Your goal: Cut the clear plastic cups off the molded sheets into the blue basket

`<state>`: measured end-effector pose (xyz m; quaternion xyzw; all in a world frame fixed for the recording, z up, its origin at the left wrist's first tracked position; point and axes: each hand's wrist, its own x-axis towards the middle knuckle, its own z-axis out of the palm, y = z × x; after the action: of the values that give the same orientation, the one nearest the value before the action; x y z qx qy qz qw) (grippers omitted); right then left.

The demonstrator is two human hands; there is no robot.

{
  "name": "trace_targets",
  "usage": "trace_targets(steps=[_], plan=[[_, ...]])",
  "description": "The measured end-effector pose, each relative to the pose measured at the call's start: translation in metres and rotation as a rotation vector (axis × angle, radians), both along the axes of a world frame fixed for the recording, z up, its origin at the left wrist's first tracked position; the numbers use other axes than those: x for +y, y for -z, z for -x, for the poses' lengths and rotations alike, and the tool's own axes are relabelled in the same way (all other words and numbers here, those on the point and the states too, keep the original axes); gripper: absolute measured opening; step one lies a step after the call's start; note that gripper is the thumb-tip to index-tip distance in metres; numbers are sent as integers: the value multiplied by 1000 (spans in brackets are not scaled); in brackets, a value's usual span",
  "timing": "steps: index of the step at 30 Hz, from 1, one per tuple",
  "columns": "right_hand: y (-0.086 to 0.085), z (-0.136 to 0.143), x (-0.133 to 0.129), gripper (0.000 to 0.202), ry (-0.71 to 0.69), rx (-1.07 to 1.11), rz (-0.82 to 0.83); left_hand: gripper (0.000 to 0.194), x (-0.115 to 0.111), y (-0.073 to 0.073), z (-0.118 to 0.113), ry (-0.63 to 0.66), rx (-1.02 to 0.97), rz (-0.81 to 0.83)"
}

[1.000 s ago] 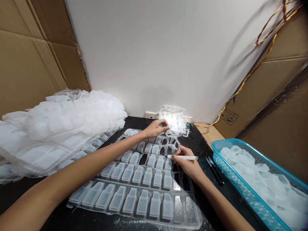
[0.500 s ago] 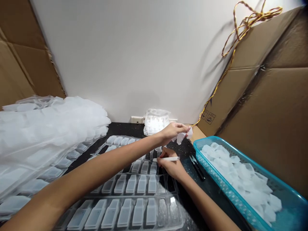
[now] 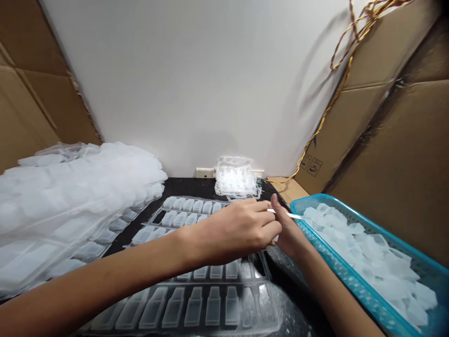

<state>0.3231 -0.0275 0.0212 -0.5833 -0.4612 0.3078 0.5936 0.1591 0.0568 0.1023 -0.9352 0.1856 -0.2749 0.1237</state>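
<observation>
My left hand (image 3: 242, 229) reaches across from the left, its fingers curled against my right hand. A bit of pale translucent plastic shows below its fingertips, mostly hidden. My right hand (image 3: 289, 231) is closed round a thin white pen-like tool (image 3: 293, 216) that points right, thumb raised. Both hands hover over the right side of clear trays. In the tray (image 3: 257, 304), translucent pieces (image 3: 213, 306) lie in rows, and a few slots at its right end hold no pieces.
On the right a blue basket (image 3: 336, 262) holds many translucent pieces. Stacked plastic trays (image 3: 80, 187) rise at left. A white lit bundle (image 3: 236, 178) sits by the wall outlet (image 3: 205, 173). Cardboard (image 3: 396, 154) and a twisted yellow cable (image 3: 324, 117) stand at right.
My left hand has come down and nearer, and now meets my right hand. My right hand has shifted right and up, off the tray slots. The view has turned slightly.
</observation>
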Motion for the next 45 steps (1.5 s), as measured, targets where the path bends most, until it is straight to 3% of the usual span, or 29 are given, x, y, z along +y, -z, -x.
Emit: trace_targets(steps=[3,6,8,11,14,16,18,24,30,38,41,45], plan=[[-12,6,-8,39,-235,167,19,19,8,5,13,-18,34,-8],[-17,11,-11,24,-364,313,24,10,17,12,23,-11,95,244],[-19,12,-12,18,-390,390,17,22,23,15,28,-8,116,624],[-20,12,-12,16,-380,435,25,30,33,22,29,-36,67,1318],[-19,12,-11,16,-367,448,48,39,43,38,23,-30,20,1942],[-18,13,-11,15,-360,452,62,40,50,52,17,-1,-9,2275],[-16,15,-9,14,-357,450,73,36,55,65,13,-9,-68,2455],[-9,20,-5,10,-339,466,107,21,59,86,10,-114,-118,2650],[0,23,-2,16,-246,500,179,19,50,86,9,-113,-47,2772],[8,22,5,32,-59,600,183,26,46,87,11,-139,9,2795],[11,25,6,38,-25,691,213,26,45,90,11,-191,-35,2666],[18,39,6,30,-117,769,211,29,39,93,9,-230,-178,2117]])
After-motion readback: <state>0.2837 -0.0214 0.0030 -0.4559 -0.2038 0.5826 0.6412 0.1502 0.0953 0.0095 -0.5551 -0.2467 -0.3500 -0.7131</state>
